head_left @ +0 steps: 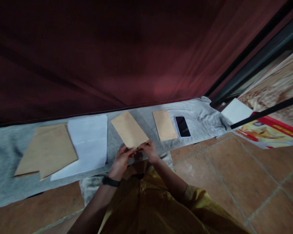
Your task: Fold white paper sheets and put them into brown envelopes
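Note:
A brown paper envelope (130, 129) lies slanted before me, its near end between my two hands. My left hand (122, 157) pinches the near left edge, with a dark band on the wrist. On the near right corner, the fingers of my right hand (148, 150) are closed. Faint reddish print shows near the envelope's far end. To its right rests another brown envelope (164, 125), flat and apart from my hands. Left of my hands is a stack of white paper sheets (90, 143), partly under a pile of larger brown envelopes (55, 143).
A grey cloth (200, 113) covers the long narrow surface. A phone (182, 126) with a dark screen lies at the right. Behind hangs a dark red curtain (136, 58). A black metal bar (266, 111) and a printed red and yellow box (261, 131) stand right, over floor tiles (217, 175).

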Available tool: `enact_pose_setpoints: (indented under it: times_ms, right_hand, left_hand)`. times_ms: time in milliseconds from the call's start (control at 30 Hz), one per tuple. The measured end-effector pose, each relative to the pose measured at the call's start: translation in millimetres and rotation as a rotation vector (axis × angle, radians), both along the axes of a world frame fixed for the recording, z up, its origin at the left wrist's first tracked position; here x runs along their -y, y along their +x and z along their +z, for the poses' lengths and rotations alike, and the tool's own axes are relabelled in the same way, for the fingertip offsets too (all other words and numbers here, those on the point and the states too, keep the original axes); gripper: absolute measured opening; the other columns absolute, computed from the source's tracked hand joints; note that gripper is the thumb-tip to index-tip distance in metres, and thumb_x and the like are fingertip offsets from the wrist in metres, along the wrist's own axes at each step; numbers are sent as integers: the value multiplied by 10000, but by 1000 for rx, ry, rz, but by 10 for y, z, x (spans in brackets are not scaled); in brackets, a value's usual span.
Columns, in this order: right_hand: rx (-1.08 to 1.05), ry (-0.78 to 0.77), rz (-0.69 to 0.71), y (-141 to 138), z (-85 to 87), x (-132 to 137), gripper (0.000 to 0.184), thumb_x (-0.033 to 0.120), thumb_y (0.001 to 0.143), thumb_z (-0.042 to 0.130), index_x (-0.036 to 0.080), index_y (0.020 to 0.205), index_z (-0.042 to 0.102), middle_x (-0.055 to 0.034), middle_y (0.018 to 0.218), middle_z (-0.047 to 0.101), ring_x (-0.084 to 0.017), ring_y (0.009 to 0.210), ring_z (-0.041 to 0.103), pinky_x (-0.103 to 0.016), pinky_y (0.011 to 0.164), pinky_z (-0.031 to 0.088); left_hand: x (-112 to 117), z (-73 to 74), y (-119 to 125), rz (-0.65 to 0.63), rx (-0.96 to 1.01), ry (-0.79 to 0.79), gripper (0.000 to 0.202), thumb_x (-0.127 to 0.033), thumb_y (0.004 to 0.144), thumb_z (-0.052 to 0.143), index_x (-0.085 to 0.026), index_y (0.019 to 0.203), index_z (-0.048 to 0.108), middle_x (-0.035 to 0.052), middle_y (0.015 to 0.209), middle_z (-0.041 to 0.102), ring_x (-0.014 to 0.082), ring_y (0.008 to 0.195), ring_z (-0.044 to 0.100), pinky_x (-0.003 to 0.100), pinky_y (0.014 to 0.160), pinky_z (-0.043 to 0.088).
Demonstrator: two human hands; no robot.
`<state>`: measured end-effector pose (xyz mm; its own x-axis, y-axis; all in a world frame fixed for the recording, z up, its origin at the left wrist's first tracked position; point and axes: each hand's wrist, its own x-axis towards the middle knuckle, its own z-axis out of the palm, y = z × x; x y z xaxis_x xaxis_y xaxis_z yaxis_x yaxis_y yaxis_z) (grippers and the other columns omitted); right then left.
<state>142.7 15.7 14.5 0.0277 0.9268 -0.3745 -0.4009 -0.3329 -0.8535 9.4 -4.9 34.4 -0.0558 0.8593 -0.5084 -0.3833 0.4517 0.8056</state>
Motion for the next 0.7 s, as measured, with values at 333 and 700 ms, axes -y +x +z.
enact_pose_setpoints:
  times_ms: [333,700]
  right_hand:
    - [24,16,42,227,4,22,361,359,565,752,236,885,637,19,818,697,-199,746,666,-334,669,586]
    - [1181,680,263,352,-85,29,426,188,967,429,213,1365,577,-112,1356,615,-234,1292,537,-420,1103,440]
  left_hand:
    - [-62,-15,-209,-169,-182,14,397,-335,550,828,-155,877,693,-9,706,695,93,532,560,214,514,393]
    - [-190,-122,-294,-245,-367,31,302,-246,572,716,-170,851,629,-53,559,596,96,438,494,217,445,353]
